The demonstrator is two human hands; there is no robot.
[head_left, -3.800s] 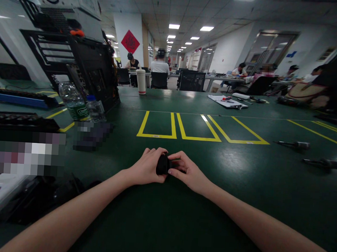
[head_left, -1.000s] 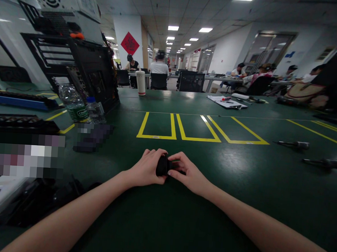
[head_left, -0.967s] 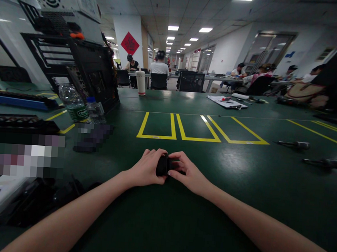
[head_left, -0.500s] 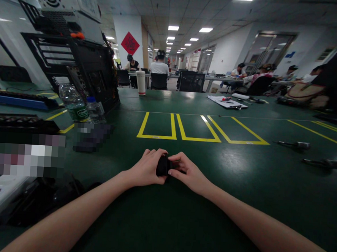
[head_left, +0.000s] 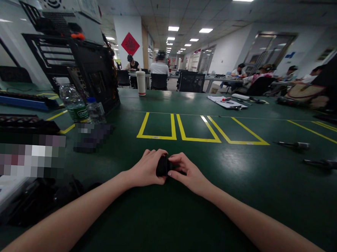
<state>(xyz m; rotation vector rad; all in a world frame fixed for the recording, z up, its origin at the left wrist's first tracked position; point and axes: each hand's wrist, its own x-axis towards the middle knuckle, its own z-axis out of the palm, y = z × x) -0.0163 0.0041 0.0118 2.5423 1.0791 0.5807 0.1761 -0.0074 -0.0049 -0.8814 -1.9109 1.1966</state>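
Note:
Between my two hands is a small black object point(head_left: 162, 166), dark and blocky; its exact kind I cannot make out. My left hand point(head_left: 147, 168) wraps round its left side, with fingers over the top and the thumb below. From the right, my right hand point(head_left: 188, 174) pinches the object's right end with thumb and fingertips. Part of the object is covered by my fingers. Both hands are low over the green table point(head_left: 162, 224), in front of the yellow tape outlines point(head_left: 156, 137).
Two screwdrivers point(head_left: 326, 163) lie at the right. A clipboard point(head_left: 227, 102) and a white cup point(head_left: 141, 83) stand farther back. Plastic bottles point(head_left: 73, 101) and a black computer case point(head_left: 94, 76) are at the left, with a white box point(head_left: 1, 195) nearer. Several people sit beyond.

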